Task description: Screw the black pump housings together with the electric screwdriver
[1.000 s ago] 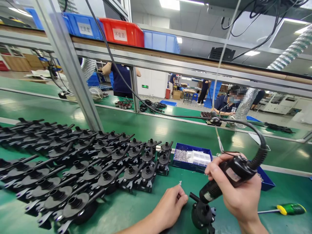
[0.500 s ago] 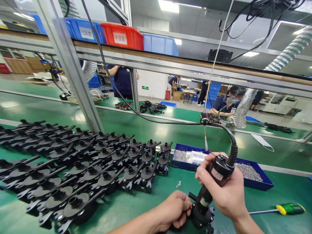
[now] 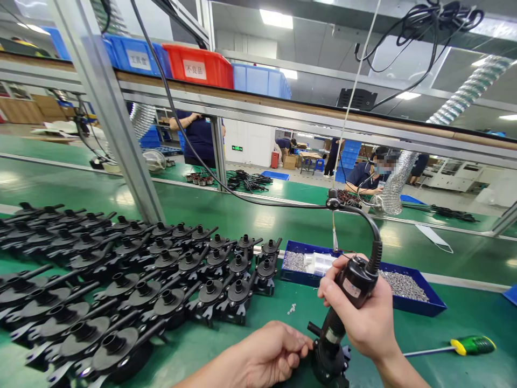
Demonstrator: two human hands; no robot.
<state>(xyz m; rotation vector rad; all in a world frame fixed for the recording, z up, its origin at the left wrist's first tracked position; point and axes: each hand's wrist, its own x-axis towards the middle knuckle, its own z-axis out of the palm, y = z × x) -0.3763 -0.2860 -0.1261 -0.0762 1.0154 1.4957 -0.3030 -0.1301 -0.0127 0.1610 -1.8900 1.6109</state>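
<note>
My right hand (image 3: 369,318) is wrapped around a black corded electric screwdriver (image 3: 350,296), held nearly upright with its lower end over a black plastic housing (image 3: 325,364). Its bit is hidden. My left hand (image 3: 278,347) has its fingers curled and pinches the left edge of that housing at the fingertips. Just beyond my left hand lie several small metal nuts (image 3: 291,309) on the green bench. Many similar black housings (image 3: 167,302) stand in rows at the left, each with a round collar and a side tube.
Blue trays (image 3: 416,302) of small metal fasteners stand behind my right hand. A green-and-yellow screwdriver (image 3: 472,345) lies at the right. The tool's cable (image 3: 258,201) hangs across the bench. A metal post (image 3: 109,108) rises at left; a face mask (image 3: 434,237) lies beyond. Co-workers are across the line.
The view has shifted slightly, so most things sit a little further left. My right hand still grips the electric screwdriver on the housing; my left fingers have shifted slightly at its edge.
</note>
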